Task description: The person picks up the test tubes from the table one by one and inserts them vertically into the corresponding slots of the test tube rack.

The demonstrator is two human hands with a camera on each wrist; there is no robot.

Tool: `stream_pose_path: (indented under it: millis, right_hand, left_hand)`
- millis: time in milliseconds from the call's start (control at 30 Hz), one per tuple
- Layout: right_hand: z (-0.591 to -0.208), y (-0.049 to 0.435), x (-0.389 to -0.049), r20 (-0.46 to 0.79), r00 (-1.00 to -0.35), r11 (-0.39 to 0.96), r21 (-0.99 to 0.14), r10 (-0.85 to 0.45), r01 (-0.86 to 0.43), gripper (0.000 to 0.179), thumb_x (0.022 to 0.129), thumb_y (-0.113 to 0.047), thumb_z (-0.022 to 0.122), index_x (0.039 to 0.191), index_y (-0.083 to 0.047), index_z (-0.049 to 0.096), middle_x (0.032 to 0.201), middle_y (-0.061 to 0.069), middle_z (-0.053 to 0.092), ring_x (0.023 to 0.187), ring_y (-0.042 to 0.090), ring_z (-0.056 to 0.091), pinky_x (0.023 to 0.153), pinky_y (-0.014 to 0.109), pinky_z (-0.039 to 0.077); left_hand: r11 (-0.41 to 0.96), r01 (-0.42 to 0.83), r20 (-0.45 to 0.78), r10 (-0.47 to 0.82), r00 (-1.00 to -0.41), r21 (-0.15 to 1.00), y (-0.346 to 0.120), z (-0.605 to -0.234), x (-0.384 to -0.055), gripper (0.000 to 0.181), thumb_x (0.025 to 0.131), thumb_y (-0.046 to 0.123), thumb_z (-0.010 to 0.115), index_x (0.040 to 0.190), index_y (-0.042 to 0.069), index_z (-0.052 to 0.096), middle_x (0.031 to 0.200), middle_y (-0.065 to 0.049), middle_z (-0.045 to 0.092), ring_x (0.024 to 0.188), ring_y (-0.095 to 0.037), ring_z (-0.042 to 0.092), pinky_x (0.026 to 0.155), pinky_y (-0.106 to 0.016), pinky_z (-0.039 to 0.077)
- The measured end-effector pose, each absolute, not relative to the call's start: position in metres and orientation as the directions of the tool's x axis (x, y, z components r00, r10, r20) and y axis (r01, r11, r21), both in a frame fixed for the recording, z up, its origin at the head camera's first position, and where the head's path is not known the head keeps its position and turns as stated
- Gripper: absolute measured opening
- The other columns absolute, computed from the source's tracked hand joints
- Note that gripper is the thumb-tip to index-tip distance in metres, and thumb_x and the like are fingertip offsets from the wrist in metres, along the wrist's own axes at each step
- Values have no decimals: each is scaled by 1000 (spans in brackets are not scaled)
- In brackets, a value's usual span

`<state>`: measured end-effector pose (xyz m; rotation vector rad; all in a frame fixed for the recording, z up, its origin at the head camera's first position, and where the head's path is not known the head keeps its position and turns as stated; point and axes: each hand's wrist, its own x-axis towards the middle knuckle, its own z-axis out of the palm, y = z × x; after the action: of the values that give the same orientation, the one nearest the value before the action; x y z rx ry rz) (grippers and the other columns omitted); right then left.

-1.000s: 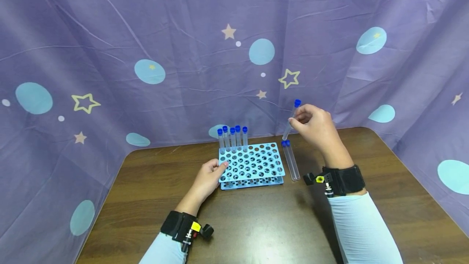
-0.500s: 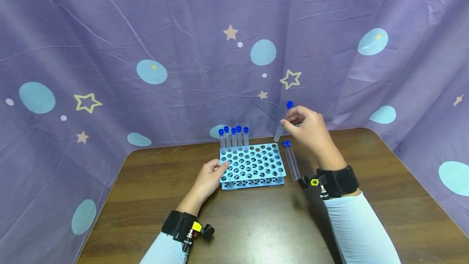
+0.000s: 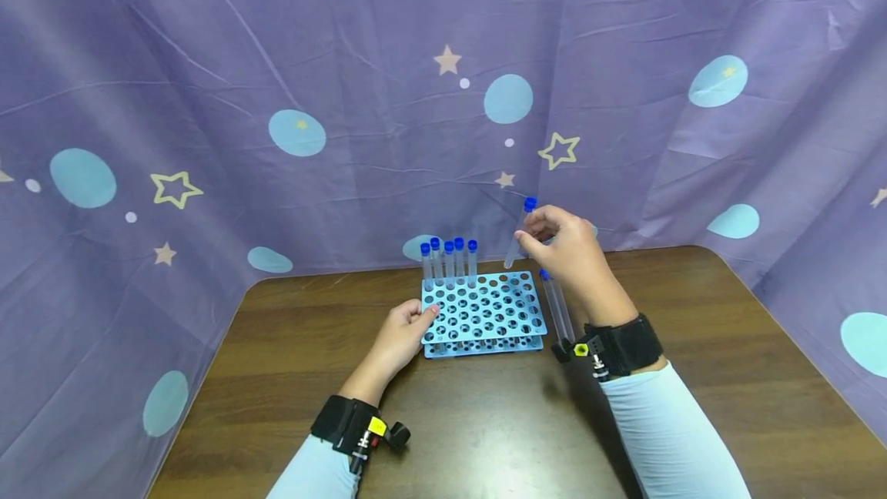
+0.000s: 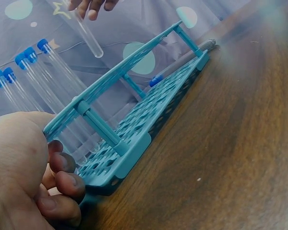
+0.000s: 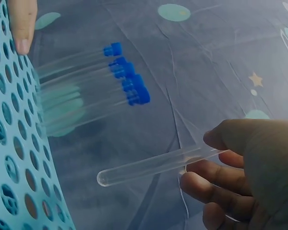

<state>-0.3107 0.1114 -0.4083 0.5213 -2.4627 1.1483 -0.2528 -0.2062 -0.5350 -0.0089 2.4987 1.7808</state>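
A light-blue test tube rack (image 3: pixel 485 314) stands on the table. Several clear test tubes with blue caps (image 3: pixel 449 260) are upright in holes at its back left. My left hand (image 3: pixel 402 333) grips the rack's left end, thumb on the top plate and fingers curled beneath, as the left wrist view shows. Above and behind the rack's right part, my right hand (image 3: pixel 564 245) pinches a capped test tube (image 5: pixel 149 165) between thumb and fingers. That tube tilts, blue cap up, its rounded bottom free of the rack.
Right of the rack, more blue-capped tubes (image 3: pixel 557 306) lie on the brown wooden table (image 3: pixel 471 422), partly hidden by my right wrist and its strap. A purple curtain (image 3: pixel 374 98) with stars and dots hangs behind the table's back edge.
My right hand has carried the pinched test tube leftward, from above the lying tubes to behind the rack's right part. My left hand keeps its grip on the rack.
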Motion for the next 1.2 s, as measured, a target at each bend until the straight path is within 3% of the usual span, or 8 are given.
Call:
stream_pose_path:
  millis: [267,700,933,1200]
  right_hand:
    - [-416,100,-311,491,-849,606,-621,-194,-497,21,101,-17,87,114,-4,76,102,12,85,91,31,81,87,51,67]
    - [-427,80,-312,390,-896,614,-661,-212,-432,22,104,-24,86,120,-11,77,108,6,85,92,24,77,79,43,63]
    - [-432,73,-314,379,-901,623,-658,-212,-424,21,104,-25,85,120,-14,78,111,4,86,85,20,72,70,35,56]
    - [-438,70,-316,393,-889,625,-640,-235,-448,23,104,-24,85,121,-11,78,109,4,86,83,19,73,71,36,57]
  left_hand:
    - [327,-38,-51,32,-998,944,-205,-535,-253,39,114,34,70,84,13,57,59,9,43,52,-11,39,51,-24,32]
    - [350,-22,-36,31,-999,936,-205,-535,-252,40,113,36,70,84,13,56,60,9,44,55,-11,40,53,-24,32]
    - [347,-18,-32,37,-999,938,-205,-535,-253,39,114,34,69,83,13,57,60,9,44,54,-11,40,53,-24,32]
    - [350,-19,-31,29,-999,937,-204,-534,-253,40,113,35,70,83,13,56,59,9,44,54,-9,39,52,-24,31]
